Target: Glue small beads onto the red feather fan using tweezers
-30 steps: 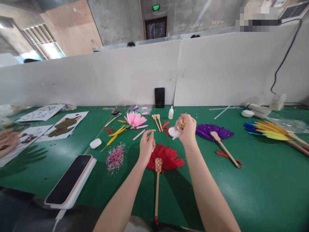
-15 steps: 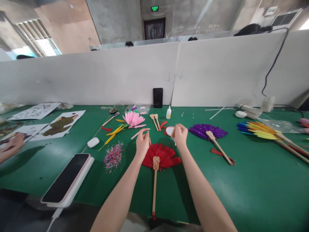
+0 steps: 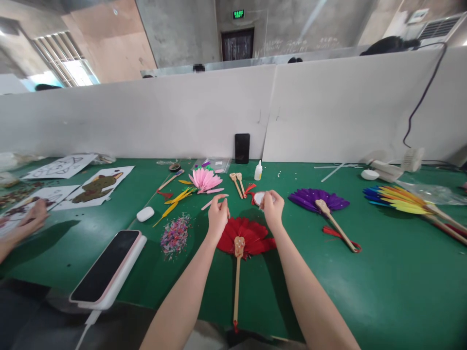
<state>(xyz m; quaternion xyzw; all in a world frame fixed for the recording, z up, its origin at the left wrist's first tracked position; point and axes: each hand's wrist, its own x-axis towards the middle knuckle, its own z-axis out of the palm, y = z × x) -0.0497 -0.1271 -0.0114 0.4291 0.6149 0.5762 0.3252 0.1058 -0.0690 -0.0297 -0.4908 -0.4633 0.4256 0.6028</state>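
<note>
One red fan (image 3: 248, 237) lies just this side of both hands' (image 3: 219, 217) (image 3: 273, 209) fingers (image 3: 219, 200), closure unclear.

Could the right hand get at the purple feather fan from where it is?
Probably yes: the purple feather fan lies just to the right of the right hand, and only green tabletop shows between them.

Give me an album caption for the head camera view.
Left hand and right hand frame a red feather fan on a green table, with a purple fan lying to the right.
</note>
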